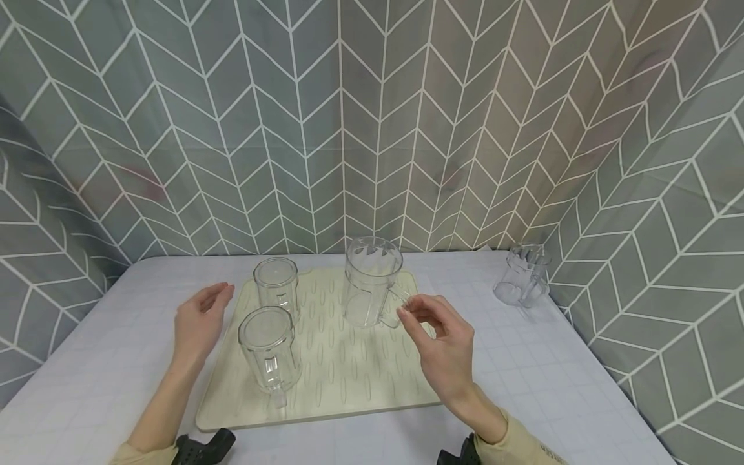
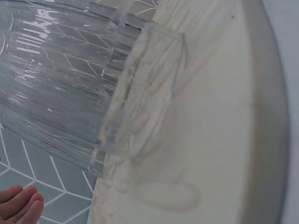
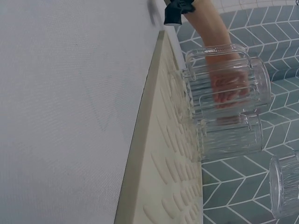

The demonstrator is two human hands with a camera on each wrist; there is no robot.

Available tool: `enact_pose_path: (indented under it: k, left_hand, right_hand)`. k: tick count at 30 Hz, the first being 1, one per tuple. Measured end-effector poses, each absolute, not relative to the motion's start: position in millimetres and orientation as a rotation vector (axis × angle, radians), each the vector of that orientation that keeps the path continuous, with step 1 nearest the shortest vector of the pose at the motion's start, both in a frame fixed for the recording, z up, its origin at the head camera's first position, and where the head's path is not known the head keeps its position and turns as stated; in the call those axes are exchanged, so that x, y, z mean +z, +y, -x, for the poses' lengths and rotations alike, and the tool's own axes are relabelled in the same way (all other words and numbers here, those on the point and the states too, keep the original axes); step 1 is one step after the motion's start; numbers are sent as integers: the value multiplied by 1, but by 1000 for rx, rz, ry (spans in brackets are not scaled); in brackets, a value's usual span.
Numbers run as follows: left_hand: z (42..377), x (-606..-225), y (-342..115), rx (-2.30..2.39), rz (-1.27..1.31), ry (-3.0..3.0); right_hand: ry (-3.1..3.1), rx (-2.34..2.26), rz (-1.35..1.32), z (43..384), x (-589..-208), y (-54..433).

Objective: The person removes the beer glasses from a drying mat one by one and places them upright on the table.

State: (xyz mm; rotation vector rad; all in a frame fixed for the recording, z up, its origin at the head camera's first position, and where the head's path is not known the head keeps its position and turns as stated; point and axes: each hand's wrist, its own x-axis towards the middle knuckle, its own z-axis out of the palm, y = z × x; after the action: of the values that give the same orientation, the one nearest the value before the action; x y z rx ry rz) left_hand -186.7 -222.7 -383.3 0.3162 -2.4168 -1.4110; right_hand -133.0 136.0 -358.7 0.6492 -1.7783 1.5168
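My right hand (image 1: 444, 342) pinches the handle of a clear glass mug (image 1: 372, 265) with thumb and fingers. In the right wrist view this mug (image 3: 286, 184) appears at the right edge, apart from the mat surface. My left hand (image 1: 200, 320) is raised beside the mat's left edge, fingers loosely bent, holding nothing. Close to it, two more clear mugs stand on the pale ribbed mat (image 1: 337, 387): a back mug (image 1: 278, 284) and a front mug (image 1: 268, 349). The front mug's handle points toward me. Whether these two stand upside down is hard to tell through the clear glass.
Another clear mug (image 1: 523, 276) stands at the far right of the white-covered table (image 1: 540, 374), near the side curtain. Grey patterned curtains (image 1: 372, 129) close off the back and both sides. Black wrist straps (image 1: 206, 445) show at the bottom.
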Motion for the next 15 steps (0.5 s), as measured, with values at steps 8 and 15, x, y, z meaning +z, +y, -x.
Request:
enact_pose_path:
  k: [8,15]
  left_hand:
    - [191,-401,-232,-1415,-372,-2510]
    - [194,-415,-243,-1385,-341,-2637]
  right_hand:
    - [-1793,1506,-634,134,-359,137]
    - [-1787,1478,-648,135,-359,138]
